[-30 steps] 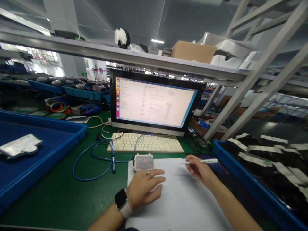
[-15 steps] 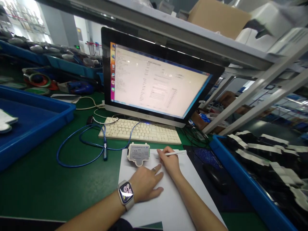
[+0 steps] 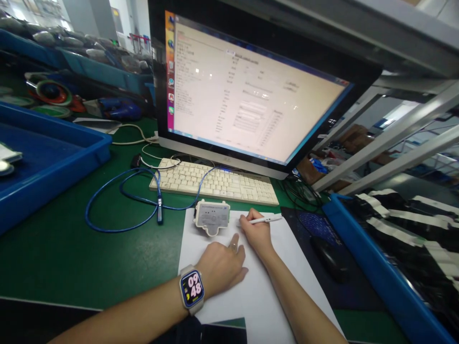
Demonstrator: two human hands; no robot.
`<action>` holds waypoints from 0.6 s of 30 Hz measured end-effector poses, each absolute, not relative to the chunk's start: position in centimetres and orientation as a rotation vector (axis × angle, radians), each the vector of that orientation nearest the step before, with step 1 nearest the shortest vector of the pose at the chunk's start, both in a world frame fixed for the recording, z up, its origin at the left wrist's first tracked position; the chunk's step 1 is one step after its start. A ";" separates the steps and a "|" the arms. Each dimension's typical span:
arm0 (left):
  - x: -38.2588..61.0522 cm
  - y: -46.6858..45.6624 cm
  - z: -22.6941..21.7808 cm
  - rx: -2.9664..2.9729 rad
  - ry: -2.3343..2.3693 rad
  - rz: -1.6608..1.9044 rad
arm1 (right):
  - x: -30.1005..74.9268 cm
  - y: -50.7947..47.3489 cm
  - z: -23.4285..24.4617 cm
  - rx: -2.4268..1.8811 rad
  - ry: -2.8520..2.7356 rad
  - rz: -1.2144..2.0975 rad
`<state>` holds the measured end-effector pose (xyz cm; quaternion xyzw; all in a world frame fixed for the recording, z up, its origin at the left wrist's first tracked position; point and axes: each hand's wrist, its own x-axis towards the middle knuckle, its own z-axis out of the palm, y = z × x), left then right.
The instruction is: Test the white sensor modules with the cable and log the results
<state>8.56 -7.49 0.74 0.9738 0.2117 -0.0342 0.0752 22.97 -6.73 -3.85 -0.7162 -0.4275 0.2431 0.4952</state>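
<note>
My right hand [image 3: 256, 231] is closed around a white pen [image 3: 267, 219], its tip end low over the white paper [image 3: 258, 291]. Flat on the same sheet, my left hand [image 3: 223, 267] rests with fingers spread, a ring on one finger and a watch [image 3: 191, 288] on the wrist. Just beyond the left hand, a small grey-and-white plastic module [image 3: 212, 217] with a printed face sits on the paper's upper left part. Any marks under the pen are hidden or too small to make out.
A keyboard [image 3: 215, 181] lies below a lit monitor [image 3: 251, 91]. A looped blue cable [image 3: 89, 210] is on the green table at left. Blue trays flank me: one at left [image 3: 53, 177], one at right [image 3: 380, 272] holding several parts. A black mouse [image 3: 328, 258] sits on a dark pad.
The camera view has tilted down and come closer to the monitor. My left hand's fingers have shifted a little on the paper; the pen stays in my right hand.
</note>
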 end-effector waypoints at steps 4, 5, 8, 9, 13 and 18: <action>8.7 -7.5 1.0 2.918 0.646 -0.205 | 23.0 -6.7 -3.9 -1.748 -1.054 0.567; 8.7 -7.5 1.1 2.910 0.648 -0.215 | 23.0 -6.7 -3.9 -1.750 -1.059 0.563; 8.6 -7.5 1.1 2.891 0.647 -0.232 | 23.0 -6.7 -4.0 -1.753 -1.072 0.551; 8.6 -7.5 1.2 2.882 0.644 -0.233 | 23.0 -6.7 -4.0 -1.754 -1.074 0.547; 8.5 -7.5 1.4 2.847 0.649 -0.250 | 23.1 -6.7 -4.1 -1.758 -1.079 0.535; 8.5 -7.4 1.7 2.828 0.663 -0.296 | 23.1 -6.6 -4.1 -1.757 -1.094 0.524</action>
